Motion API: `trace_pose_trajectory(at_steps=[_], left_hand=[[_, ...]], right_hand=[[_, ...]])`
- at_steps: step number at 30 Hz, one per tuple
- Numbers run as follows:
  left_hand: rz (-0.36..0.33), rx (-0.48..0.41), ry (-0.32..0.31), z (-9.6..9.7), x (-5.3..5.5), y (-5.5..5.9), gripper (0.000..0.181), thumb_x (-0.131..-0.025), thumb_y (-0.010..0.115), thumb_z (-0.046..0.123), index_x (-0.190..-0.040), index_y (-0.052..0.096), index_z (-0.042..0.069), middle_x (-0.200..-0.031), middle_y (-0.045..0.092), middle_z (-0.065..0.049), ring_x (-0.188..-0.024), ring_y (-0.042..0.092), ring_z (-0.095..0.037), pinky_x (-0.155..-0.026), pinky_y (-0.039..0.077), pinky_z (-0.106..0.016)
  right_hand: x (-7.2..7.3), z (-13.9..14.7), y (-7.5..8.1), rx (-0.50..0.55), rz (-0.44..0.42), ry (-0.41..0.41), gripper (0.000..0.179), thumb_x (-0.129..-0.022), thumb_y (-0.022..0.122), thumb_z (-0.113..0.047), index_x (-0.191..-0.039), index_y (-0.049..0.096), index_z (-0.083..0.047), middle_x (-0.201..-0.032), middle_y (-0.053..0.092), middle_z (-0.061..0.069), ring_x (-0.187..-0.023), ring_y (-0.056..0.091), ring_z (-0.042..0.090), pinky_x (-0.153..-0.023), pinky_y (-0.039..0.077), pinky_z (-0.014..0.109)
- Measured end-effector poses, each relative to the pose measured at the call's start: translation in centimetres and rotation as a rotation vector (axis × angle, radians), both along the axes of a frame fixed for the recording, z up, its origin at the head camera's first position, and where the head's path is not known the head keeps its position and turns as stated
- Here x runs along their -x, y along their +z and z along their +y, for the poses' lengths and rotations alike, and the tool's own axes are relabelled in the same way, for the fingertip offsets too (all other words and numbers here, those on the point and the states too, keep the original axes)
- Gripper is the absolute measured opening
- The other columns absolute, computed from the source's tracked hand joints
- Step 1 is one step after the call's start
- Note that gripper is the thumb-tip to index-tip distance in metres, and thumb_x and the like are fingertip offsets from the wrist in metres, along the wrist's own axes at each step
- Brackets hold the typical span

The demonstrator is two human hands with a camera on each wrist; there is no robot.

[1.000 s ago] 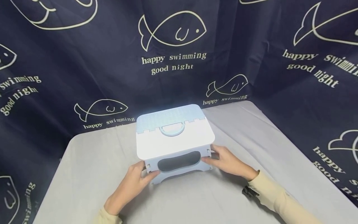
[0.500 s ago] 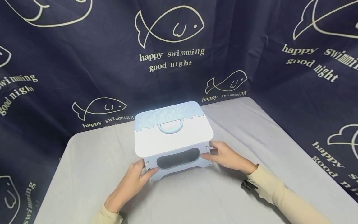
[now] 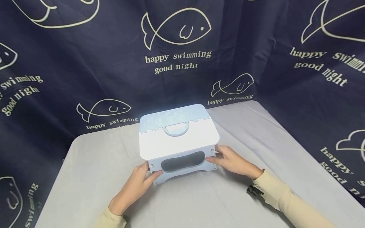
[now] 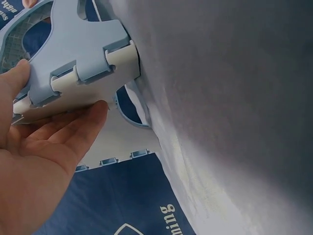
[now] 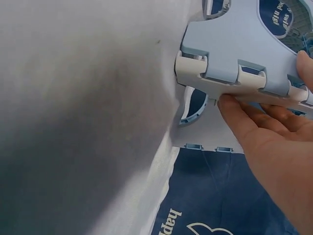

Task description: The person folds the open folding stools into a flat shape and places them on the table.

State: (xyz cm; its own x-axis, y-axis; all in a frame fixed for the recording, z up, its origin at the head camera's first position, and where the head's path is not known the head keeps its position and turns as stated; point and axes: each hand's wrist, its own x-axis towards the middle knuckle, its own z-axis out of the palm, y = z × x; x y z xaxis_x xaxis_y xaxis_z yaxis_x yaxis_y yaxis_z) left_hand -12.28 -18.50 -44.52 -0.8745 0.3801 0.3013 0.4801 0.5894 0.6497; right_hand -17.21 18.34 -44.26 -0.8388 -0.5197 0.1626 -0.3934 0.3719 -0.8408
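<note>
The left grip (image 3: 135, 184) and the right grip (image 3: 232, 162) are pinching the near corners of a blue-and-white stool (image 3: 162, 145), thumbs (image 4: 20, 73) pressing its front panel (image 3: 156, 165), fingers (image 4: 93, 116) lying along its side panels (image 4: 80, 93). The stool is standing upright between the grips on the bench (image 3: 199, 202), its long axis running from grip to grip (the right end sitting slightly farther off), its flat top (image 3: 185, 145) facing up.
</note>
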Motion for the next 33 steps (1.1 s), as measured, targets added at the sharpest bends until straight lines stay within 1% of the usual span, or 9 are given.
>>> trace_pose_trajectory(at_steps=[3, 7, 11, 14, 17, 23, 27, 29, 33], left_hand=[[0.002, -0.005, -0.011, 0.1, 0.0, -0.2, 0.054, -0.096, 0.065, 0.037, -0.142, 0.048, 0.015, -0.126, 0.068, 0.005, -0.117, 0.063, -0.010, -0.097, 0.054, -0.030], [0.013, -0.012, -0.010, 0.1, -0.1, -0.4, 0.053, -0.096, 0.066, 0.035, -0.142, 0.048, 0.018, -0.127, 0.067, 0.005, -0.117, 0.063, -0.011, -0.098, 0.054, -0.031], [0.011, -0.004, -0.044, 0.4, -0.1, -0.8, 0.059, -0.098, 0.062, 0.036, -0.150, 0.037, 0.021, -0.135, 0.062, 0.005, -0.123, 0.060, -0.013, -0.101, 0.051, -0.035], [0.006, -0.003, -0.072, 0.6, -0.1, -0.9, 0.062, -0.100, 0.059, 0.037, -0.153, 0.030, 0.023, -0.139, 0.059, 0.005, -0.126, 0.057, -0.014, -0.104, 0.050, -0.036], [0.003, -0.021, -0.067, 0.5, -0.1, -0.8, 0.060, -0.100, 0.060, 0.036, -0.152, 0.033, 0.024, -0.138, 0.061, 0.006, -0.125, 0.058, -0.013, -0.104, 0.050, -0.037], [-0.028, -0.036, -0.050, 0.2, -0.1, -0.7, 0.058, -0.099, 0.061, 0.036, -0.150, 0.036, 0.026, -0.136, 0.061, 0.010, -0.123, 0.058, -0.010, -0.103, 0.050, -0.034], [-0.027, -0.023, -0.041, 0.0, -0.1, -0.7, 0.056, -0.099, 0.061, 0.036, -0.149, 0.038, 0.023, -0.134, 0.063, 0.009, -0.121, 0.060, -0.009, -0.101, 0.052, -0.034], [-0.011, -0.014, -0.043, 0.0, -0.1, -0.7, 0.055, -0.100, 0.060, 0.035, -0.149, 0.039, 0.021, -0.133, 0.064, 0.007, -0.120, 0.062, -0.011, -0.100, 0.052, -0.035], [0.006, 0.004, -0.056, -0.2, 0.0, -0.7, 0.056, -0.101, 0.058, 0.035, -0.150, 0.036, 0.019, -0.134, 0.063, 0.004, -0.120, 0.062, -0.013, -0.100, 0.052, -0.036]], right_hand=[[-0.1, 0.0, -0.2, 0.013, -0.007, 0.002, 0.056, -0.096, 0.068, -0.031, -0.145, 0.048, -0.017, -0.137, 0.060, -0.007, -0.130, 0.053, 0.016, -0.108, 0.046, 0.039], [-0.2, 0.0, -0.4, 0.027, -0.012, 0.020, 0.058, -0.097, 0.067, -0.031, -0.148, 0.044, -0.019, -0.142, 0.056, -0.006, -0.133, 0.050, 0.017, -0.109, 0.045, 0.037], [-0.5, 0.6, -0.6, 0.014, -0.009, 0.017, 0.059, -0.097, 0.066, -0.030, -0.150, 0.042, -0.019, -0.145, 0.054, -0.004, -0.135, 0.048, 0.019, -0.110, 0.043, 0.039], [-0.7, 0.9, -0.8, 0.003, 0.004, 0.008, 0.057, -0.097, 0.066, -0.030, -0.149, 0.044, -0.017, -0.144, 0.055, -0.003, -0.134, 0.049, 0.020, -0.110, 0.043, 0.041], [-0.6, 0.8, -0.8, 0.007, 0.019, 0.020, 0.058, -0.098, 0.065, -0.029, -0.149, 0.043, -0.018, -0.144, 0.055, -0.004, -0.134, 0.049, 0.019, -0.109, 0.044, 0.040], [-0.2, 0.4, -0.9, 0.015, 0.051, 0.041, 0.057, -0.098, 0.065, -0.027, -0.150, 0.043, -0.019, -0.144, 0.055, -0.005, -0.133, 0.050, 0.017, -0.109, 0.045, 0.038], [-0.1, 0.2, -0.9, 0.014, 0.062, 0.058, 0.053, -0.099, 0.063, -0.027, -0.148, 0.045, -0.016, -0.143, 0.056, -0.004, -0.132, 0.051, 0.018, -0.108, 0.045, 0.038], [0.0, 0.1, -1.0, 0.017, 0.064, 0.064, 0.052, -0.099, 0.063, -0.026, -0.147, 0.046, -0.015, -0.142, 0.057, -0.003, -0.132, 0.052, 0.019, -0.108, 0.046, 0.038], [0.2, 0.0, -1.1, 0.021, 0.076, 0.069, 0.049, -0.100, 0.062, -0.025, -0.146, 0.048, -0.016, -0.141, 0.057, -0.004, -0.131, 0.052, 0.018, -0.108, 0.046, 0.038]])
